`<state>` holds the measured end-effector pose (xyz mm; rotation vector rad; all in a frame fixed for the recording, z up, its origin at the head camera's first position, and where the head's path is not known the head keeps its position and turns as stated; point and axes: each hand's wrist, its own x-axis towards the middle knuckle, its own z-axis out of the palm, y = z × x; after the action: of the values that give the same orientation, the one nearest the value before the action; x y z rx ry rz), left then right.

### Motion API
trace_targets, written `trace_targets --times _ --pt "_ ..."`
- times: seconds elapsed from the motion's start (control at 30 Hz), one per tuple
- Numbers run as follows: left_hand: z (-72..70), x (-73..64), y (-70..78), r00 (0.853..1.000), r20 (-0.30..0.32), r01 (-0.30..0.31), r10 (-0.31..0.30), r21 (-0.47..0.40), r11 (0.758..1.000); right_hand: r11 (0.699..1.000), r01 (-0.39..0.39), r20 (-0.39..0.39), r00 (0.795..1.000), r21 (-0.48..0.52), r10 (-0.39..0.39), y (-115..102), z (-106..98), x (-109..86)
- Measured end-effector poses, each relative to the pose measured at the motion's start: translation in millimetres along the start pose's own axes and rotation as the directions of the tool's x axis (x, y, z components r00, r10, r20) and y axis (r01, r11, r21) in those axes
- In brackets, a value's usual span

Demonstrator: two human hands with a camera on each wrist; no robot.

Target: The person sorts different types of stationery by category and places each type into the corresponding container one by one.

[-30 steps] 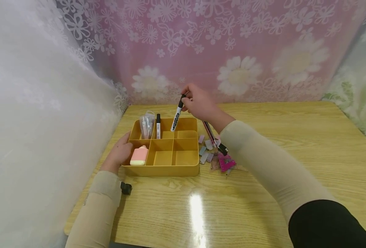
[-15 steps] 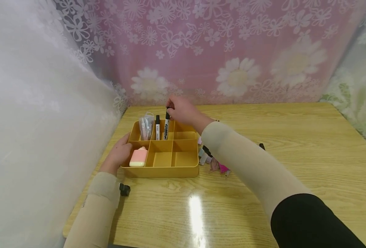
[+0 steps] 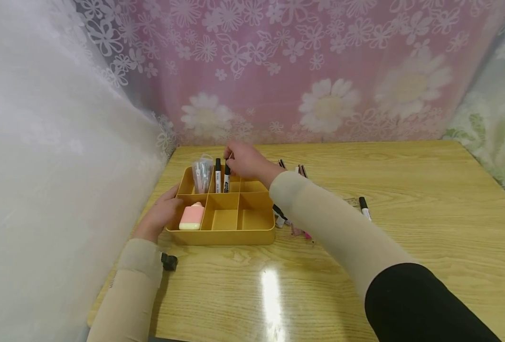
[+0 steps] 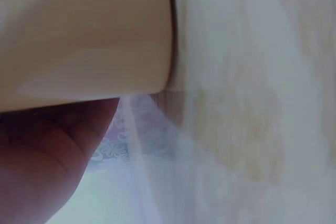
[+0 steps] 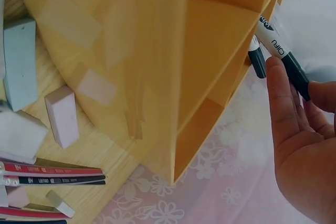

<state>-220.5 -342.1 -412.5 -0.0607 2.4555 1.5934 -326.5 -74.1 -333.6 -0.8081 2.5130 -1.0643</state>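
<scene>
A yellow six-compartment organizer box (image 3: pixel 220 236) stands on the table. My left hand (image 3: pixel 160 213) grips its left wall; in the left wrist view that hand (image 4: pixel 44 166) lies beside the pale box wall (image 4: pixel 89 40). With thumb and fingertips, my right hand (image 3: pixel 248 161) pinches the black cap of a whiteboard marker (image 3: pixel 227 183), which stands upright in the back middle compartment. Another marker (image 3: pixel 218 176) stands just left of it. In the right wrist view, the held marker (image 5: pixel 275 40) slants into the box, lettering visible.
A clear pouch of pens (image 3: pixel 202 175) fills the back left compartment, a pink-and-cream bottle (image 3: pixel 191 217) the front left. Right of the box lie erasers (image 5: pixel 62 116) and pencils (image 5: pixel 58 170), partly behind the right sleeve. A capped marker (image 3: pixel 364 208) lies farther right.
My right hand has moved left and down, bringing the marker from above the box into the back middle compartment beside the other marker. My left hand has stayed at the box's left side.
</scene>
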Motion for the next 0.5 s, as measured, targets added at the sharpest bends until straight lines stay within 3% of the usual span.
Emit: trace_targets --times 0.27,0.5 --pt "-0.3 2.0 -3.7 1.0 -0.03 0.005 -0.004 0.03 1.0 0.997 -0.07 0.043 0.997 -0.015 0.07 3.3 7.5 3.6" --pt "0.8 3.9 -4.5 0.999 -0.042 -0.023 0.024 0.034 0.999 0.998 -0.051 0.053 0.997 -0.027 0.053 7.4 6.3 2.4"
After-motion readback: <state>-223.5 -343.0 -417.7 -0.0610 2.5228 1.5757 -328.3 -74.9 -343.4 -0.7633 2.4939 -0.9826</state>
